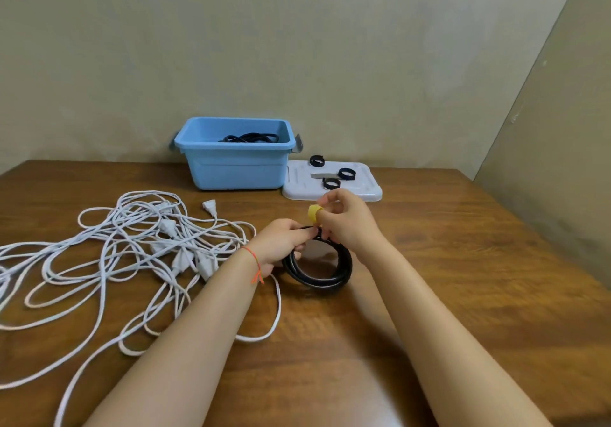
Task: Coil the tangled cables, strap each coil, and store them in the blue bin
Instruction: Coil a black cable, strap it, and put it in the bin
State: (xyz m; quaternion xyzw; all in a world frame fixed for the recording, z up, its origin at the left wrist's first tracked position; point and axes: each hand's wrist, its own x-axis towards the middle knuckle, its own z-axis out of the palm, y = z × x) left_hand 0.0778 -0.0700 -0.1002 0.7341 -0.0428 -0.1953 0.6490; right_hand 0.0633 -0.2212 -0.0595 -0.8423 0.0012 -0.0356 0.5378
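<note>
On the desk (429, 294), the left hand (281, 244) is pinching the black coil (317, 271) while the right hand (347, 224) is pinching a yellow strap (312, 214) above it. Slackened grip could spring the coil open. White cables (132, 244) are lying tangled left; the blue bin (234, 168) is sitting beyond.

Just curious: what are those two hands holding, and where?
The left hand grips the black coil at its top. The right hand pinches a yellow strap beside that spot.

A wooden table (463, 261) is sitting against beige walls (297, 46) that are meeting in a corner. A white lid (367, 191) is lying flat on the table.
</note>
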